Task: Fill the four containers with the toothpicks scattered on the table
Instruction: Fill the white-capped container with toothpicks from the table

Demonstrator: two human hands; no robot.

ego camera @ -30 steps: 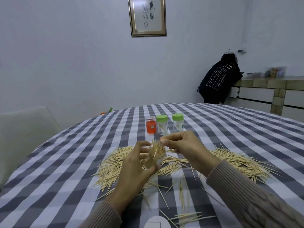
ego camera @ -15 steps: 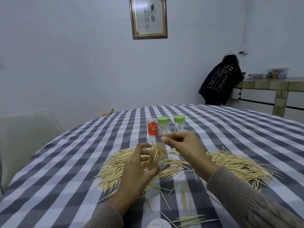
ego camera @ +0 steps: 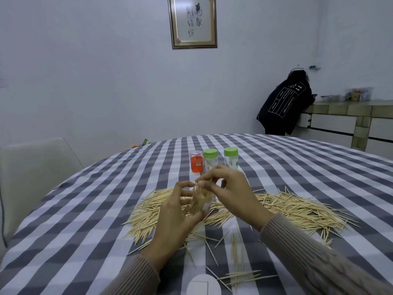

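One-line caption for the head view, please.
Left hand grips a clear container while right hand feeds in toothpicks.

A grey-and-white checked cloth [ego camera: 89, 209] covers the round desk, and a pale chair [ego camera: 32, 167] stands at its left edge. On the far wall hangs a framed calligraphy sheet [ego camera: 193, 21]. At the right, a person in a dark printed jacket [ego camera: 285, 105] leans on a tiled counter [ego camera: 348, 108] with white drawers [ego camera: 333, 123] beneath.
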